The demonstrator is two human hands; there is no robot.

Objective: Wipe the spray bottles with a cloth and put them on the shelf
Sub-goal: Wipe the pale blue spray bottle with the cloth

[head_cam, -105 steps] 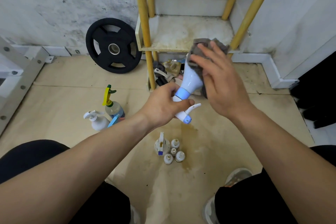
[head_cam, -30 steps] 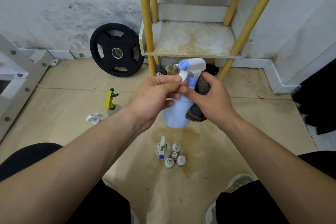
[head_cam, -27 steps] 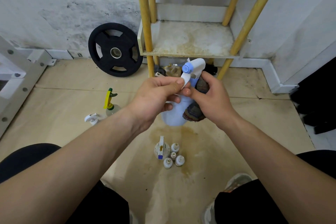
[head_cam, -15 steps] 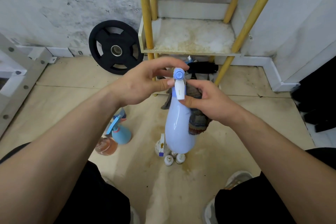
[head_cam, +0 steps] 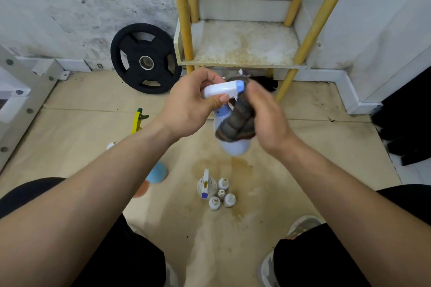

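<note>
Step in hand: wiping, partway over one bottle; shelving not yet begun for it.
Left hand (head_cam: 189, 105): curled round the trigger head of the white plastic spray bottle with pale blue nozzle and collar (head_cam: 234, 149), thumb across the front, holding it in the air with the base down and slightly tilted.
Right hand (head_cam: 265, 119): motion-blurred, wrapped about the dark grey-brown cloth (head_cam: 238, 119), pressing it against the bottle's neck and upper body.
Bottle's place: aloft between both hands, in front of the stained white shelf board on yellow poles (head_cam: 245, 44), well above the floor.
Waiting on the floor: cluster of small white bottles (head_cam: 217, 193) between the feet; yellow-triggered bottle (head_cam: 138, 119) and pale blue bottle (head_cam: 156, 172), both partly hidden behind the left forearm.
Next move, as judged: cloth down over the bare rounded base, then off; a lift forward onto the shelf board, set upright.
Needs: firm hold at the head against twisting under the rubbing; clearance between the front poles.
</note>
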